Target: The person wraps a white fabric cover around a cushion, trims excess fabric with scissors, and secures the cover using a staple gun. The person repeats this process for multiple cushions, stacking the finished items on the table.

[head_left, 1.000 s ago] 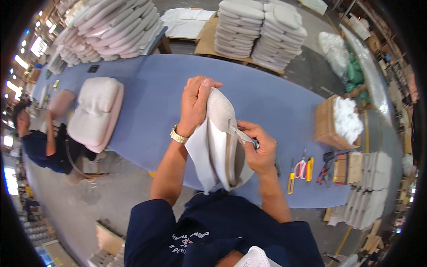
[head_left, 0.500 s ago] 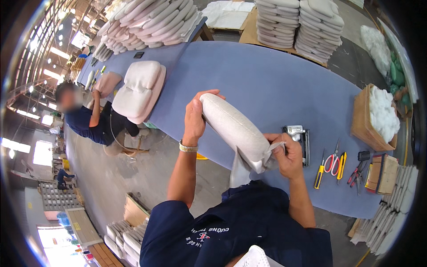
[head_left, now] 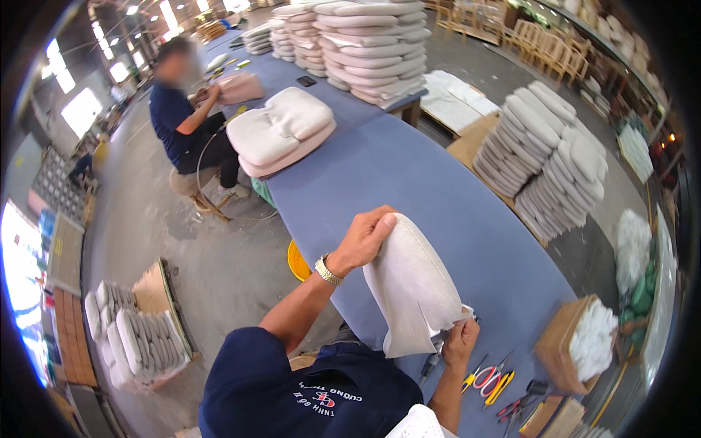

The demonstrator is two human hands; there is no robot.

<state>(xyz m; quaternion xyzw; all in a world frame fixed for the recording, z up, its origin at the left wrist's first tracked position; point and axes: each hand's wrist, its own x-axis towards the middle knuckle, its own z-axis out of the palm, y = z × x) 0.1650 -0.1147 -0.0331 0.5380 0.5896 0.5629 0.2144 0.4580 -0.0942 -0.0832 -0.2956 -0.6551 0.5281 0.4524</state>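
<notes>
I hold a pale fabric cushion cover [head_left: 412, 288] up above the blue worktable [head_left: 409, 175], my left hand [head_left: 363, 237] gripping its rounded top corner and my right hand [head_left: 460, 339] pinching the loose open end below. It seems light and limp (it sags between my grips), so the seamed edges look like the surest places to hold. Scissors [head_left: 491, 378] lie nearby.

You hold an off-white cushion cover [head_left: 412, 292] above a blue-grey table [head_left: 409, 182]. Your shirt [head_left: 307, 394] is navy with small red-and-white print; your watch [head_left: 328, 270] is silvery. Near your right hand [head_left: 460, 342] lie scissors [head_left: 488, 378] — red and yellow handles. The stacked cushions [head_left: 281, 131] look pale cream — faintly pinkish.
</notes>
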